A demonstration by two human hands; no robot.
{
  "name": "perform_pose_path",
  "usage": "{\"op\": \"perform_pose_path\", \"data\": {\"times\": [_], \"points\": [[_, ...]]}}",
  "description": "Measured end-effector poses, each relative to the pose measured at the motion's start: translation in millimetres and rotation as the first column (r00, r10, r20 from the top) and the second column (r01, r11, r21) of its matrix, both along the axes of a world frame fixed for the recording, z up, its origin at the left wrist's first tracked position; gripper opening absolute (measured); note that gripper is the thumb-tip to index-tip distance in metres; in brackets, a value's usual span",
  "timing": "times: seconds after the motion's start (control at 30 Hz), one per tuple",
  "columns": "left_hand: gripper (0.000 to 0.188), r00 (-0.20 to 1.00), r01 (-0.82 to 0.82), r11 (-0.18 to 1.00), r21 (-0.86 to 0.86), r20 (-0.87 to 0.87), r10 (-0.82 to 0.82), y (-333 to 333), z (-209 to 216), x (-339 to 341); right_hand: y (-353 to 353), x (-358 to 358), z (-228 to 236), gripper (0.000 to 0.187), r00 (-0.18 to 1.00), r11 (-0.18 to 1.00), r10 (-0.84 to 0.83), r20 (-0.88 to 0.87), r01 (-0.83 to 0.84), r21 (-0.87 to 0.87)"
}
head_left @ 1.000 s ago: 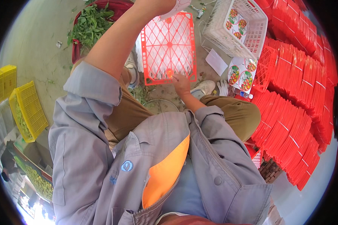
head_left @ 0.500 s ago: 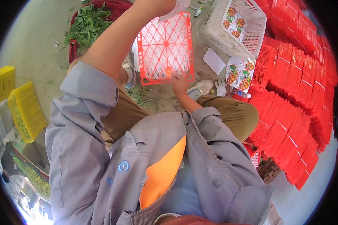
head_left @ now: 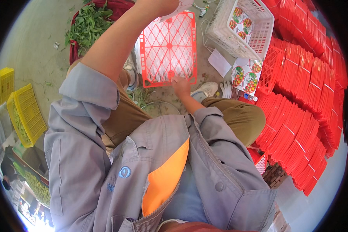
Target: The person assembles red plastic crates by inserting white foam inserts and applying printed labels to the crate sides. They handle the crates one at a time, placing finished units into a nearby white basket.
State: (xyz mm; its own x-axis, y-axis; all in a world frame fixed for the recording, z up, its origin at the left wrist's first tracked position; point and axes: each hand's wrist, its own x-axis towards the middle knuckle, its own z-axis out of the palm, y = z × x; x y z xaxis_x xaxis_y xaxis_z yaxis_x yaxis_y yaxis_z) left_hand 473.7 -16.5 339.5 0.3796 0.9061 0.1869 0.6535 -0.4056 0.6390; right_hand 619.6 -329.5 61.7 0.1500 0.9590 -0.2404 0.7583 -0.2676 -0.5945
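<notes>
Between my feet on the floor stands a basket topped by a red plastic lattice lid (head_left: 169, 46), with white wrapped contents showing through the gaps. My right hand (head_left: 181, 88) is closed at the lid's near edge, fingertips pinching the rim. Stretched across to the far end, my left hand (head_left: 164, 5) is cut off by the top of the view and its fingers are hidden. A thin white sheet with faint red marks (head_left: 181, 7) shows beside that hand, over the lid's far edge; whether the hand grips it is unclear.
At the right are stacks of flat red baskets (head_left: 294, 131) and a white crate (head_left: 239, 33) with round-pictured cards. A paper (head_left: 219, 63), white gloves (head_left: 226, 89) and a bottle (head_left: 250, 97) lie nearer. Green leaves (head_left: 89, 27) fill a red container at left, beyond yellow crates (head_left: 29, 114).
My right hand has shifted slightly left along the lid's near edge. The lid sits a touch further left in view, and my left arm stays stretched over the far end.
</notes>
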Motion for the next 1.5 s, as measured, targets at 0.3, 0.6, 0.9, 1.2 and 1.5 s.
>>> {"op": "perform_pose_path", "data": {"times": [0.3, 0.6, 0.9, 1.2, 1.5], "points": [[0.026, 1.0, 0.011, 1.0, 0.005, 0.007, -0.011, 1, 5, -6, 9, 0, 33, 0.028, 0.968, 0.982, 0.183, 0.169, -0.173, -0.073], [0.045, 1.0, 0.009, 1.0, -0.023, -0.019, -0.01, 11, 0, -15, 38, 7, 38, 0.032, 0.936, 0.956, 0.283, 0.207, -0.258, -0.138], [0.043, 0.779, 0.53, 0.483, -0.697, 0.625, 0.047, -6, 21, -3, 138, 61, 161, 0.073, 0.466, 0.972, -0.203, -0.861, 0.204, -0.118], [0.038, 0.951, 0.307, 0.851, -0.425, 0.121, -0.283, -15, -8, 18, 112, 143, 180, 0.051, 0.819, 0.967, -0.061, -0.57, -0.092, -0.236], [0.039, 0.781, 0.418, 0.808, -0.416, -0.289, -0.553, -24, -15, 29, 112, 184, 84, 0.032, 0.945, 0.953, -0.293, 0.142, 0.301, -0.039]]}}
